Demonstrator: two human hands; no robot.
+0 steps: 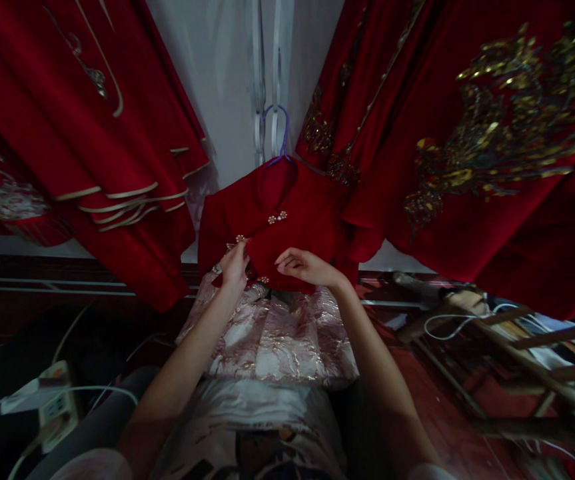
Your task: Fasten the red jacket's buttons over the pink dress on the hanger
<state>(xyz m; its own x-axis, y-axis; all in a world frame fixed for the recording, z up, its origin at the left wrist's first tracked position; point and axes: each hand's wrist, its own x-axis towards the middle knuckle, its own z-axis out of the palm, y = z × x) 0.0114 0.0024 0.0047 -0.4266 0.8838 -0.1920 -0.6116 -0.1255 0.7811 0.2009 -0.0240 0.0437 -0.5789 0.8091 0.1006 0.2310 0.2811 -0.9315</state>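
Observation:
A red jacket point(312, 207) with a stand collar hangs in front of me on a purple hanger point(285, 137). Small flower-shaped clasps point(278, 218) with pale beads run along its slanted front opening. My left hand point(236, 265) is closed on the jacket's front edge, close to another flower clasp point(240, 239). In front of the jacket's lower right part, my right hand point(303, 265) has loosely bent fingers pointing left, and nothing shows in them. Below, a shiny pink and white brocade skirt point(282, 337) spreads towards my lap.
Red garments with pale piping point(132, 140) hang at the left. More red garments with gold sequin embroidery point(512, 127) hang at the right. A power strip point(57, 407) with cables lies at lower left, and a wooden rack point(512, 353) stands at lower right.

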